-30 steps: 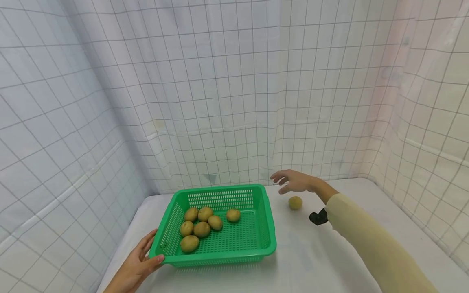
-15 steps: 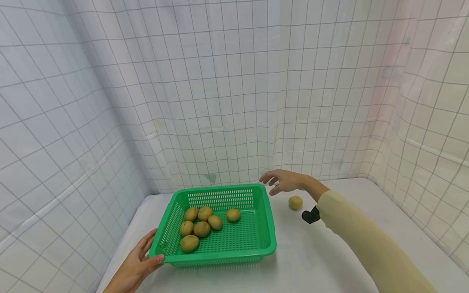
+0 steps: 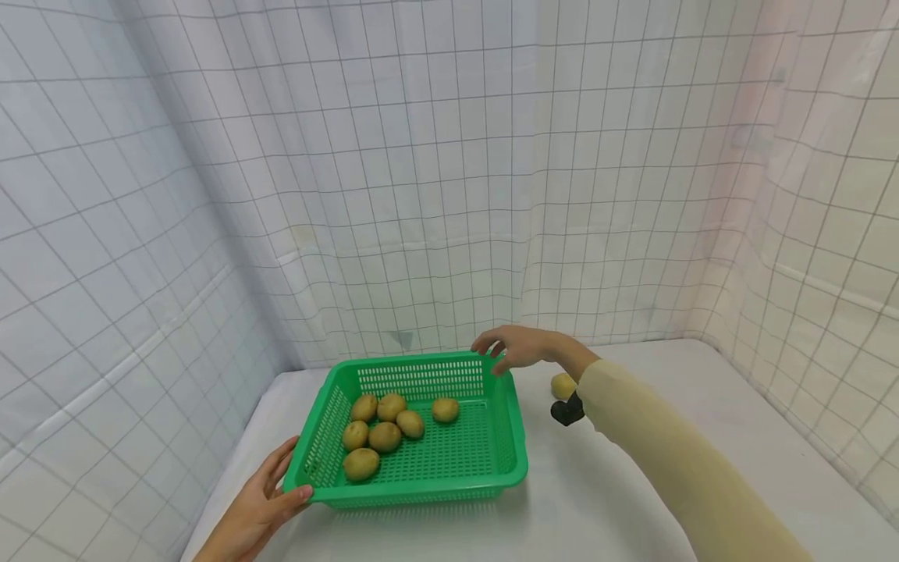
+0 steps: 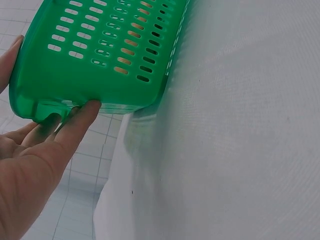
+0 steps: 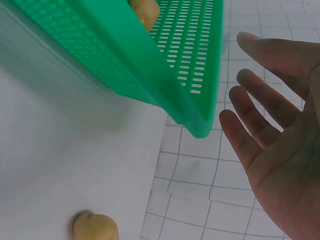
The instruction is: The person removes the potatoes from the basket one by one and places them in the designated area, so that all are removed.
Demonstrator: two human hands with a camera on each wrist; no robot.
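A green plastic basket [image 3: 421, 490] stands on the white table, with several potatoes [image 3: 384, 437] gathered mostly in its left half. My left hand [image 3: 254, 507] holds the basket's near left corner, thumb over the front rim and fingers along the left side. In the left wrist view, fingertips [image 4: 90, 107] lie against the basket's outer wall below the rim. My right hand [image 3: 516, 347] is at the far right corner, holding nothing. In the right wrist view its fingers [image 5: 250, 115] are spread and lightly bent, just apart from the basket corner [image 5: 200, 127].
One loose potato [image 3: 562, 385] lies on the table [image 3: 632, 468] to the right of the basket, partly covered by the black wrist device [image 3: 567, 409]. White gridded sheets [image 3: 435, 195] enclose the table at the back and both sides.
My right hand has moved left, from above the loose potato to the basket's far right corner. The left hand keeps its hold, and the basket and potatoes stay put.
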